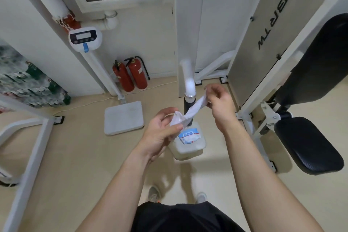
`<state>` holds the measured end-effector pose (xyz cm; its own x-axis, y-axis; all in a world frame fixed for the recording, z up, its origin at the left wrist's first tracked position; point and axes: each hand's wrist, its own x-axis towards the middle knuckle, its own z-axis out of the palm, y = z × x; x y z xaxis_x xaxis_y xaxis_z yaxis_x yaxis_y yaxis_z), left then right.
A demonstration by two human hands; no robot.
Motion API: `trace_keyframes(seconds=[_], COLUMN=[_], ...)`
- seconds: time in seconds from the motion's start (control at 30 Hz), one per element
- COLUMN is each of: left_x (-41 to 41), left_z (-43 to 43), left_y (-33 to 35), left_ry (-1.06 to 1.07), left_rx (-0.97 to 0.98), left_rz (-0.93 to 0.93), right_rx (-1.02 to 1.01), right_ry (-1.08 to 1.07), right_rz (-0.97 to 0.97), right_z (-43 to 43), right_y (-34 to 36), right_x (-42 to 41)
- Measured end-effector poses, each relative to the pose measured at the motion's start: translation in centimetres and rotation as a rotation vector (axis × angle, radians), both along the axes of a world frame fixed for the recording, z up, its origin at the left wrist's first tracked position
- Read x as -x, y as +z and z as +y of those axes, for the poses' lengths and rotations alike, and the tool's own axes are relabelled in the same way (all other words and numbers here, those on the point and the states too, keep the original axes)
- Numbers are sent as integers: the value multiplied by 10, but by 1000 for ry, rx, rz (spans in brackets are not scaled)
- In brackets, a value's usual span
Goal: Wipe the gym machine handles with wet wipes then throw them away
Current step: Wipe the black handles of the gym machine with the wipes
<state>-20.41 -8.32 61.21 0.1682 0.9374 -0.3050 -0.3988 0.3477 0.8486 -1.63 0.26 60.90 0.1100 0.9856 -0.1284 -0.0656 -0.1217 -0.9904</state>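
We held a white wet wipe [190,113] between our two hands. Our left hand [160,130] had its fingers and thumb curled round the low end of the wipe. Our right hand [219,103] was higher up and pinched the top end with bent fingers. The wipe was pulled into a long twisted strip that went up from left to right.

Just behind the wipe stood the machine handle [188,83]. It was a white bar with a black grip [188,104] at its low end. The wipe crossed in front of the black grip. We could not tell if the wipe touched it.

Below our hands a pack of wipes [190,135], blue and white, lay on top of a white box [188,149] on the floor. Our left hand hid part of the pack.

To the right was the gym machine with a black seat [308,145] and a black back pad [320,62]. A pale panel with dark letters [254,43] stood beside them.

To the left a white scale [124,117] sat on the tan floor [75,156], and its little screen [84,37] was up on a pole. Two red fire bottles [130,76] stood by the wall, close together. At the bottom we saw our two shoes [154,193] and our black shorts [188,216].
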Motion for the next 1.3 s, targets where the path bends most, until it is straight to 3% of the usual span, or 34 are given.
trace_keyframes(seconds=[0.1,0.2,0.4,0.57,0.73,0.87,0.97,1.13,1.3], left_x=[10,10,-1,-19,-31,-21,-14,-12,-10], left_z=[5,12,26,37,42,41,48,70,79], left_y=[1,5,9,5,8,16,31,59,66], left_ry=[-31,82,276,409,385,361,382,181,98], left_rx=[-36,-78,-88,-111,-90,-103,-127,-106,-122], left_rz=[154,382,443,698,656,651,730,630,632], right_rx=[8,16,13,40,-107,-166,-105,-85,165], right_ry=[-75,-115,-174,-143,7,81,66,148,162], right_rz=[-50,-24,3,182,268,-9,-32,-30,-166], right_z=[6,7,-2,-22,-47,-49,-37,-17,-23], right_y=[-5,-6,-3,6,0,-10,-9,-14,-73], right_x=[9,14,27,42,53,65,76,82,78])
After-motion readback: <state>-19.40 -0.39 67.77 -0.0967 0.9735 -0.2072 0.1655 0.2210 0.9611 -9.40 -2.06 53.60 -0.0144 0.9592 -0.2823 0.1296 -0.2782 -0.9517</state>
